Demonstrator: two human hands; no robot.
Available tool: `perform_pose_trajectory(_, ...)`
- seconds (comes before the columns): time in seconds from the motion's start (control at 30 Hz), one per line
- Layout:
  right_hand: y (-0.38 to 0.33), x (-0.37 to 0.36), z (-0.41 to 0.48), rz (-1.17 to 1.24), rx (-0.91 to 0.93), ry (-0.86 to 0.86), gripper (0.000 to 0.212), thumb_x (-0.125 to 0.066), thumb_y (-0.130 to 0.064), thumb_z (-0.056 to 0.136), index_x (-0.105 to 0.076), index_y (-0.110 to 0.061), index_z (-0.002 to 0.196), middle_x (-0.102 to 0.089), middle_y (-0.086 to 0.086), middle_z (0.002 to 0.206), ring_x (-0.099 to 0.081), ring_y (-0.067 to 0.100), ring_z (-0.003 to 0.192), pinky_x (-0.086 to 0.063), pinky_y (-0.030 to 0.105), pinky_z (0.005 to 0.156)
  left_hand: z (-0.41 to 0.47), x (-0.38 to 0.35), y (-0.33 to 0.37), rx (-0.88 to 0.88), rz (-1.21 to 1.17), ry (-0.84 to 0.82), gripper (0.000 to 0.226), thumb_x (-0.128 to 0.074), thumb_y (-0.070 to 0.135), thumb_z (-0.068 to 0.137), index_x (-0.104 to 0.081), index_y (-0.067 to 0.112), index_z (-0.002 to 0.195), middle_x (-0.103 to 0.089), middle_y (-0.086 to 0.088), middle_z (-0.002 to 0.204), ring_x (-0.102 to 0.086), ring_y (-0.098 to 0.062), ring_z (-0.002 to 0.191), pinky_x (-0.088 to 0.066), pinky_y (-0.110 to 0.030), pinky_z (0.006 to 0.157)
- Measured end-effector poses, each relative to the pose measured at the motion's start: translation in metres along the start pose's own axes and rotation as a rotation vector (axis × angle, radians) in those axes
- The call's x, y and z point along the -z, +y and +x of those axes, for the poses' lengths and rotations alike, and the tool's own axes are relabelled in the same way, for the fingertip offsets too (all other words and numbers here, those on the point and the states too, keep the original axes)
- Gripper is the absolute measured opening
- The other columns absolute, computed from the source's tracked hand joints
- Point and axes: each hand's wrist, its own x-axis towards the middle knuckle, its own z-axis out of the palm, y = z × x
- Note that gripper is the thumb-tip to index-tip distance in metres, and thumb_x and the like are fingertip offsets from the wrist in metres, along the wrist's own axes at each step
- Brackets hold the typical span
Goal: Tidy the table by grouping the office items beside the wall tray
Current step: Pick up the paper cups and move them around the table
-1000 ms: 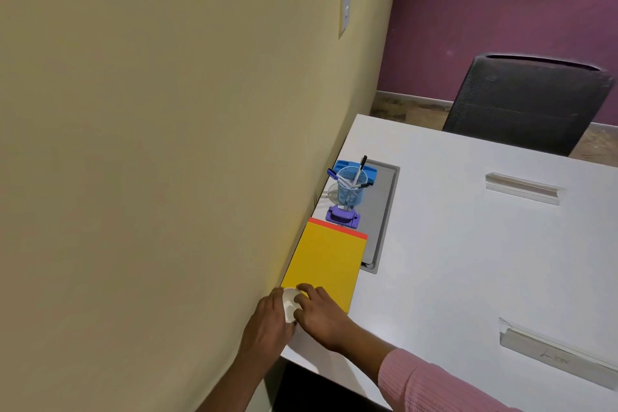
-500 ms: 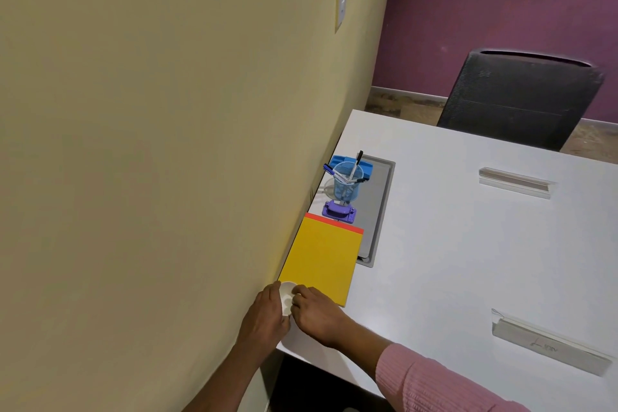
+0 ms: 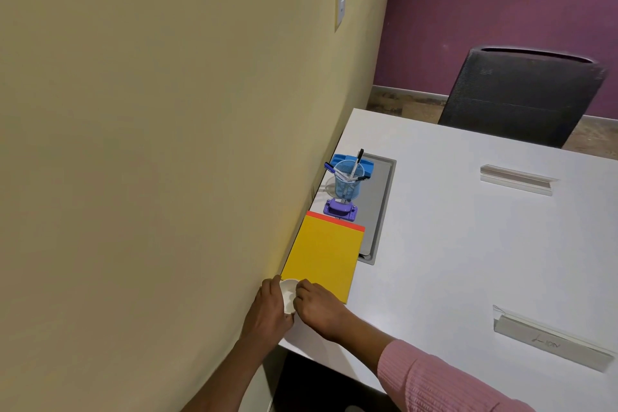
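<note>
Head view, looking down at the near left corner of the white table (image 3: 451,244), which sits against the yellow wall (image 3: 150,144).

- Left hand (image 3: 267,309) and right hand (image 3: 317,308) are close together at the table's corner. Both curl around a small white round object (image 3: 289,294), left fingers on its wall side and right fingertips on its other rim. It could be a tape roll or a small cup; the view is too small to tell.
- White round object: touching the near corner of the yellow folder (image 3: 324,257). Whether it rests on the table or is lifted, cannot tell.
- Yellow folder: flat along the wall, with a red edge showing at its far end. Its far right corner overlaps the grey tray (image 3: 379,211) sunk into the table.
- Purple stapler (image 3: 340,210): just beyond the folder, beside the tray.
- Blue mesh pen cup (image 3: 348,182): upright behind the stapler, pens leaning out.
- Blue holder (image 3: 366,163): behind the cup.
- Pink sleeve (image 3: 434,381) on the right arm.
- Black chair (image 3: 521,94) at the far side.
</note>
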Motion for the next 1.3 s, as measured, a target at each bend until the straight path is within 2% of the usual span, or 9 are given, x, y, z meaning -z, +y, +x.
perform_pose_trajectory(0.3, 0.000, 0.015, 0.000, 0.072, -0.058, 0.036, 0.020, -0.082, -0.019, 0.073, -0.074, -0.011, 0.089, -0.074, 0.006, 0.097, -0.063, 0.027, 0.110, -0.057, 0.031, 0.070, -0.007, 0.015, 0.006, -0.054, 0.012, 0.032, 0.094, -0.080, 0.030, 0.073, -0.022, 0.013, 0.146, -0.039, -0.007, 0.136, -0.043, -0.022, 0.123, -0.047, -0.031, 0.098)
perform_pose_trajectory(0.5, -0.002, 0.034, -0.007, 0.167, -0.060, 0.203, 0.021, -0.087, -0.019, 0.069, -0.076, -0.017, 0.087, -0.074, 0.002, 0.102, -0.063, 0.027, 0.113, -0.059, 0.029, 0.071, -0.012, 0.032, 0.020, -0.094, -0.034, 0.069, 0.092, -0.080, 0.032, 0.074, -0.025, 0.014, 0.145, -0.039, -0.006, 0.144, -0.043, -0.021, 0.129, -0.044, -0.033, 0.103)
perform_pose_trajectory(0.6, 0.000, 0.046, -0.015, 0.212, -0.084, 0.288, 0.022, -0.082, -0.020, 0.075, -0.075, -0.017, 0.096, -0.071, 0.004, 0.115, -0.058, 0.030, 0.119, -0.059, 0.033, 0.081, -0.017, 0.043, 0.030, -0.113, -0.082, 0.102, 0.088, -0.081, 0.035, 0.073, -0.031, 0.016, 0.143, -0.044, -0.005, 0.140, -0.047, -0.021, 0.125, -0.046, -0.033, 0.101)
perform_pose_trajectory(0.8, -0.001, 0.071, -0.045, 0.708, -0.577, 0.375, 0.058, -0.055, -0.051, 0.091, -0.047, -0.019, 0.140, -0.042, 0.004, 0.150, -0.037, 0.022, 0.138, -0.040, 0.039, 0.108, -0.030, 0.061, 0.057, -0.235, -0.061, 0.214, 0.084, -0.080, 0.040, 0.072, -0.037, 0.016, 0.141, -0.050, -0.006, 0.134, -0.054, -0.025, 0.116, -0.047, -0.033, 0.092)
perform_pose_trajectory(0.87, -0.002, 0.080, -0.053, 0.751, -0.722, 0.375, 0.058, -0.055, -0.051, 0.091, -0.043, -0.024, 0.142, -0.045, -0.003, 0.147, -0.052, 0.017, 0.125, -0.048, 0.037, 0.099, -0.035, 0.063, 0.068, -0.307, -0.046, 0.231, 0.085, -0.081, 0.038, 0.070, -0.039, 0.016, 0.140, -0.053, -0.007, 0.131, -0.056, -0.027, 0.113, -0.048, -0.035, 0.091)
perform_pose_trajectory(0.97, -0.003, 0.096, -0.068, 0.749, -0.906, 0.360, 0.047, -0.050, -0.052, 0.093, -0.050, -0.031, 0.135, -0.066, -0.006, 0.122, -0.066, 0.017, 0.097, -0.052, 0.035, 0.084, -0.042, 0.061, 0.087, -0.408, -0.030, 0.252, 0.086, -0.084, 0.033, 0.066, -0.042, 0.012, 0.138, -0.055, -0.009, 0.128, -0.057, -0.030, 0.111, -0.048, -0.039, 0.089)
perform_pose_trajectory(1.03, -0.001, 0.102, -0.082, 0.722, -0.964, 0.333, 0.038, -0.048, -0.046, 0.093, -0.057, -0.032, 0.127, -0.073, -0.002, 0.106, -0.066, 0.022, 0.099, -0.051, 0.034, 0.081, -0.046, 0.057, 0.101, -0.472, -0.019, 0.261, 0.085, -0.086, 0.031, 0.063, -0.046, 0.008, 0.135, -0.058, -0.011, 0.125, -0.059, -0.032, 0.108, -0.050, -0.041, 0.086)
perform_pose_trajectory(1.23, 0.014, 0.119, -0.134, 0.858, -1.092, 0.392, 0.033, -0.050, -0.029, 0.089, -0.069, -0.024, 0.115, -0.075, 0.002, 0.101, -0.067, 0.020, 0.094, -0.051, 0.031, 0.079, -0.061, 0.040, 0.145, -0.639, 0.044, 0.236, 0.090, -0.093, 0.030, 0.053, -0.053, 0.000, 0.128, -0.065, -0.018, 0.117, -0.064, -0.037, 0.102, -0.054, -0.044, 0.082)
perform_pose_trajectory(1.3, 0.023, 0.122, -0.154, 0.890, -1.154, 0.416, 0.032, -0.051, -0.027, 0.087, -0.071, -0.022, 0.112, -0.076, 0.003, 0.100, -0.068, 0.021, 0.092, -0.053, 0.031, 0.079, -0.065, 0.034, 0.160, -0.684, 0.084, 0.227, 0.097, -0.092, 0.039, 0.051, -0.051, 0.002, 0.132, -0.062, -0.017, 0.124, -0.061, -0.035, 0.110, -0.052, -0.044, 0.090)
